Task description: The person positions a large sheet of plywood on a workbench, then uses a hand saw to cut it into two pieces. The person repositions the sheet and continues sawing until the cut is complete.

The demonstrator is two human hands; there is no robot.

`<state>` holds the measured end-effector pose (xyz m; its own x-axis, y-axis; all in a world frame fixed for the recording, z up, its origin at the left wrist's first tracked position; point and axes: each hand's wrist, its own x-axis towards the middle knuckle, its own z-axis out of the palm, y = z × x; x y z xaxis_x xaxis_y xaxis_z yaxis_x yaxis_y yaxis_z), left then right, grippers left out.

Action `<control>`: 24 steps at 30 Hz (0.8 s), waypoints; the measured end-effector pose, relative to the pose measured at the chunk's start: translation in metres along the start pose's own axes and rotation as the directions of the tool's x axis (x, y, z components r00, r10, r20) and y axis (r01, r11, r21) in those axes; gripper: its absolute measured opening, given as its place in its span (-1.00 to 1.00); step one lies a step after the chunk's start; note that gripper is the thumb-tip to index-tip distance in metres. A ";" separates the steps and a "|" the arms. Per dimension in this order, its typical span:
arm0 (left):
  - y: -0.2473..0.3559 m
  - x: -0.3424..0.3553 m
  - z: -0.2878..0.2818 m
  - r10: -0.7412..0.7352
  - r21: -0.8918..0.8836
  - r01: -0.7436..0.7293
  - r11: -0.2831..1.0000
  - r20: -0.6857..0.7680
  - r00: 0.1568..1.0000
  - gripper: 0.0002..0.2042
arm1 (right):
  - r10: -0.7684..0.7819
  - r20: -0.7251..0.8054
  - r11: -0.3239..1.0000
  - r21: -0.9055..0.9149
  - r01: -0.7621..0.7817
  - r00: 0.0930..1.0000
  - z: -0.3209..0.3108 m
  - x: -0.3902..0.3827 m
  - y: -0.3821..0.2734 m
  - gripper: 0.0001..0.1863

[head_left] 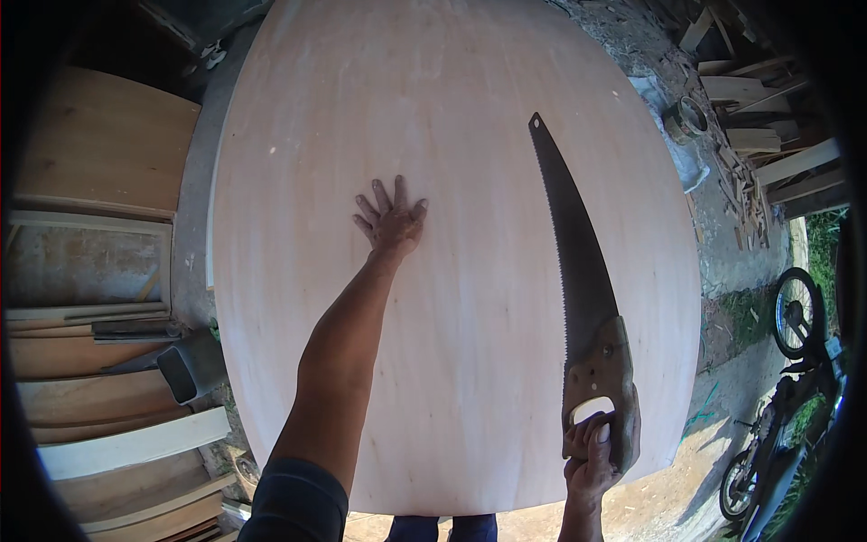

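A large pale plywood sheet (470,271) spreads out before me and fills most of the view. My left hand (396,221) lies flat on it a little left of the middle, fingers spread, holding nothing. In my right hand (591,456), near the sheet's lower right, is a hand saw (578,235), its handle gripped with the fingers wrapped through the opening. The long dark blade points away from me over the plywood, its toothed edge facing left. Whether the blade touches the sheet I cannot tell.
Boards and panels (99,388) are stacked along the left, beside a dark grey bin (191,366). On the right lie a round tin (685,119) and scrap wood (741,140). A motorcycle (777,434) stands at the lower right.
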<state>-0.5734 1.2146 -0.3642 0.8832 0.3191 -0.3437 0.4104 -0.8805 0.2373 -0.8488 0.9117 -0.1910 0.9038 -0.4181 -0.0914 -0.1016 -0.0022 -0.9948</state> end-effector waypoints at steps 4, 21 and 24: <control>0.019 0.024 0.003 -0.065 0.045 0.071 0.996 -0.125 0.990 -0.26 | -0.089 -0.058 0.995 0.042 0.092 0.994 0.056 0.061 0.017 -0.25; 0.024 0.028 0.000 -0.080 0.063 0.090 0.994 -0.151 0.985 -0.33 | -0.478 0.093 0.870 -0.086 0.485 0.873 0.305 0.375 0.037 -0.48; 0.024 0.029 -0.002 -0.093 0.058 0.102 0.993 -0.133 0.987 -0.33 | -0.447 0.116 0.882 -0.111 0.458 0.887 0.335 0.401 0.034 -0.48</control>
<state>-0.5378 1.2033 -0.3662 0.8633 0.4435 -0.2408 0.4843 -0.8623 0.1478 -0.3500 1.0482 -0.2761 0.8954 -0.2646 0.3582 0.2788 -0.2941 -0.9142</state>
